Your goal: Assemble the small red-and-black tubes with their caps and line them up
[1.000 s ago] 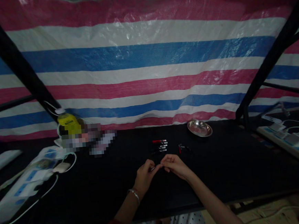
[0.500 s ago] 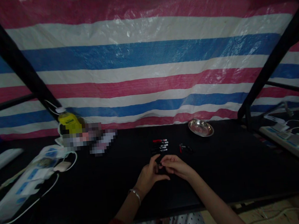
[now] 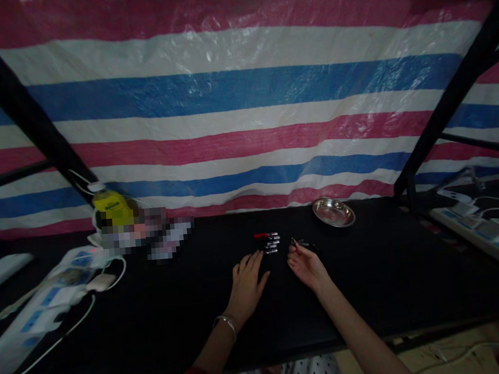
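Several short pen-like items (image 3: 272, 243), one red and the others dark with silvery ends, lie in a stack of rows on the black table (image 3: 176, 308). My left hand (image 3: 247, 282) rests palm down just below them, fingers spread, with nothing in it. To their right, my right hand (image 3: 306, 263) has its thumb and forefinger pinched together; whatever they hold is too small to make out. A dark tool (image 3: 309, 246) lies right behind those fingers, partly hidden by them.
A shiny metal dish (image 3: 334, 212) sits at the back right. Power strips with cables (image 3: 47, 306) lie at the left, and more wired devices (image 3: 490, 228) at the right. A yellow bottle (image 3: 113, 206) stands at the back left before a striped sheet.
My hands have moved apart. My left hand has turned palm down and flattened beside the pen-like items, while my right hand has shifted right and forward to the dark tool.
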Demonstrator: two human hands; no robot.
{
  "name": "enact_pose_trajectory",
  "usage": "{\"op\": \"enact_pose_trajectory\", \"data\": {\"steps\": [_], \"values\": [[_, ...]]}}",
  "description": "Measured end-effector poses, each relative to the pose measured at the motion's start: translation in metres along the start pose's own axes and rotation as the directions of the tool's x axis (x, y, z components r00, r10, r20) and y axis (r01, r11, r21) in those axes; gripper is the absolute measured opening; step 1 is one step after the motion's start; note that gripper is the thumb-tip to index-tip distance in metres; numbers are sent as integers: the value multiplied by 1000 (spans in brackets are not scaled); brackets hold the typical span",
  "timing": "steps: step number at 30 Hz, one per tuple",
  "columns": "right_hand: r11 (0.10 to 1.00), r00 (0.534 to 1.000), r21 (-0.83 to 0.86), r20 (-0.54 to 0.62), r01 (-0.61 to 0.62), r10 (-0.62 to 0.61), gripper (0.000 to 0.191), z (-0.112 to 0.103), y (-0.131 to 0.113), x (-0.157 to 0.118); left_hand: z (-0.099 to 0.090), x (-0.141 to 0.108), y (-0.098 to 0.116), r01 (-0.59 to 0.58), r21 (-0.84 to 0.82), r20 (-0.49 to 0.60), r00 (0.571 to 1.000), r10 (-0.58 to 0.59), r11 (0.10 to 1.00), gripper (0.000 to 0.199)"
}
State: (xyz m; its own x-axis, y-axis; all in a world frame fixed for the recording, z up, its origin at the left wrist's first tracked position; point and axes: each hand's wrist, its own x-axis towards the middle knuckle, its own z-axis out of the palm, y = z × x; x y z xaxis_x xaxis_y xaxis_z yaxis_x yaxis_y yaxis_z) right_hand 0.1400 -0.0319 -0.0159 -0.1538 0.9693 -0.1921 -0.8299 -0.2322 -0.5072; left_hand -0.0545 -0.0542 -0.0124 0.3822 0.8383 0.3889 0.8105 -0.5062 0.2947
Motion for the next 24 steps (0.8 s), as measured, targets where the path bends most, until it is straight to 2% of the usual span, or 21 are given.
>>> {"op": "enact_pose_trajectory", "data": {"steps": [6,14,16,20,24], "values": [[995,999,-92,40,30,-26,16,3,-1,-3,-3,1,-1,69,-36,-9,998,-69,997,29],[988,1000,-152,-11,24,-26,21,6,5,-2,-4,1,-3,73,-133,-37,996,-78,988,21],[986,999,-163,-23,31,-35,21,7,5,-2,-4,0,-4,56,-182,-79,994,-72,982,22],[975,996,-213,-47,59,-70,26,8,6,-2,-3,-2,-6,29,-277,-234,967,-97,960,28],[964,994,-258,-62,69,-87,29,8,9,-2,-6,-3,-4,-32,-328,-314,946,-78,944,27]]}}
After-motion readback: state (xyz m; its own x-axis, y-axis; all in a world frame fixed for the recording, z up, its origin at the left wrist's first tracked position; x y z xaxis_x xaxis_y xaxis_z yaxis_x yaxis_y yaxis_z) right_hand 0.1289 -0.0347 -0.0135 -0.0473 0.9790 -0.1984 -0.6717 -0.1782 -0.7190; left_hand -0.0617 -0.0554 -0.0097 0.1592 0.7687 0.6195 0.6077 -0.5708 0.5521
